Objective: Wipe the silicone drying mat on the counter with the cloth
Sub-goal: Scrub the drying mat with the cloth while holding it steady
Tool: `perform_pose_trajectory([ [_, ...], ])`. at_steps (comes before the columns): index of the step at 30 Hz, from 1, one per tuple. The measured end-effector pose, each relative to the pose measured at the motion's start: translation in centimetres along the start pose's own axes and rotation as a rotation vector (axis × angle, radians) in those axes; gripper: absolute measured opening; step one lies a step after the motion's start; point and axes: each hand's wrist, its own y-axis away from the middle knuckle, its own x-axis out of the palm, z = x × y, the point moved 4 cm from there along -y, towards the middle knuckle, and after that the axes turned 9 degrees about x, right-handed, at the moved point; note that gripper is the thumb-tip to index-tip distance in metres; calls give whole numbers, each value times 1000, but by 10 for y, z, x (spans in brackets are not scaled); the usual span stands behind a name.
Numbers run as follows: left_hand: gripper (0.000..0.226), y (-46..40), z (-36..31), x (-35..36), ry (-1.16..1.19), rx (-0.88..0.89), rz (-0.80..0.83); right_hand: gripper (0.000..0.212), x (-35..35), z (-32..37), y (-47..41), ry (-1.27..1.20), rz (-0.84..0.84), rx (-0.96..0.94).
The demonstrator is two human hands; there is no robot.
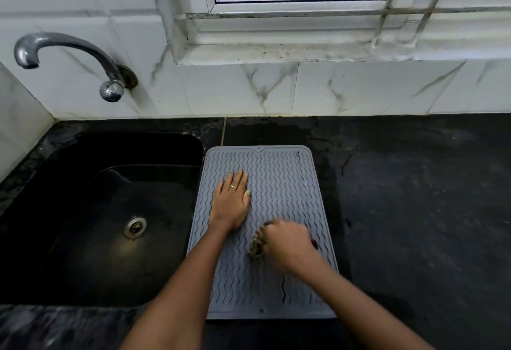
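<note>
A grey silicone drying mat (279, 178) with wavy ridges lies flat on the black counter, just right of the sink. My left hand (231, 202) rests palm down on the mat's left side, fingers together and pointing away from me. My right hand (289, 244) is blurred over the mat's near middle, closed around a dark bunched cloth (257, 245) that sticks out to its left and touches the mat. Most of the cloth is hidden under the hand.
A black sink (116, 211) with a metal drain lies left of the mat, with a chrome tap (66, 53) on the tiled wall above it. Dark counter (414, 211) stretches to the right. A window sill (304, 50) runs along the back wall.
</note>
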Motion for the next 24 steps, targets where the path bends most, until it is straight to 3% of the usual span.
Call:
perform_pose_trajectory([
  [2, 55, 6, -2, 1, 0, -11, 7, 13, -23, 2, -12, -17, 29, 45],
  [5, 54, 16, -4, 4, -23, -13, 15, 21, -55, 0, -54, -92, -188, 124],
  [10, 53, 31, -9, 5, -11, -28, -14, 58, -21, -8, -94, 50, -99, 129],
  [13, 54, 38, -10, 5, -19, -18, -22, 47, -5, -13, -83, -42, -300, 94],
  [16, 54, 42, -11, 6, -29, -21, -13, 36, 14, -15, -41, -154, -395, 34],
  [21, 54, 56, -17, 9, -13, -42, -13, 31, 53, -11, 63, -196, -386, -52],
  [24, 54, 66, -20, 9, -16, -54, -11, 18, 45, -10, 73, -211, -335, -77],
])
